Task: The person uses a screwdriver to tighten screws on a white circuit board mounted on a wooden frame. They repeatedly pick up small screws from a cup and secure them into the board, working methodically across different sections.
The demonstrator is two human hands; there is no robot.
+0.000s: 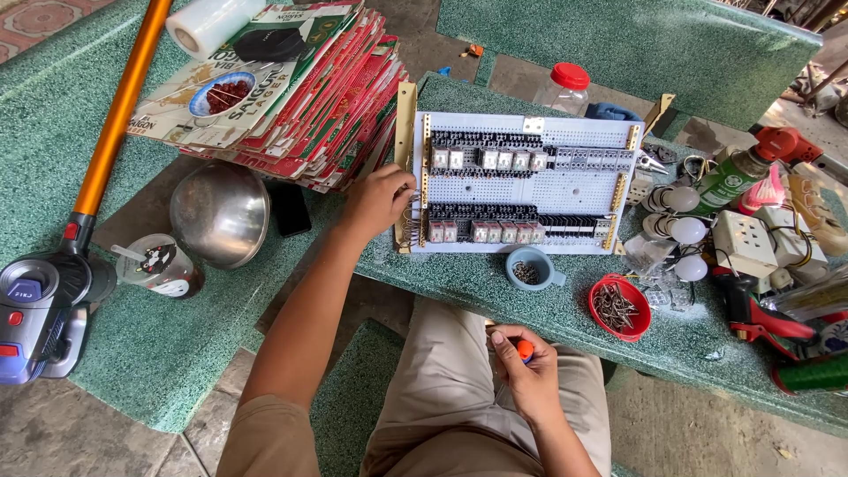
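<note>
A white perforated panel [565, 190] with two rows of black relay blocks lies on the green speckled table [495, 283]. My left hand [378, 200] rests on the panel's left edge, fingers at the yellowish side rail [405, 132] and the wires there. My right hand [523, 375] is low over my lap, closed around a small tool with an orange tip [526, 351], apart from the panel.
A small blue cup of screws [528, 269] and a red lid of screws [618, 306] sit near the panel. Bulbs, sockets, a spray can and pliers crowd the right. A stack of flattened cartons [291, 97], a steel bowl [219, 212] and a vacuum [53, 300] lie left.
</note>
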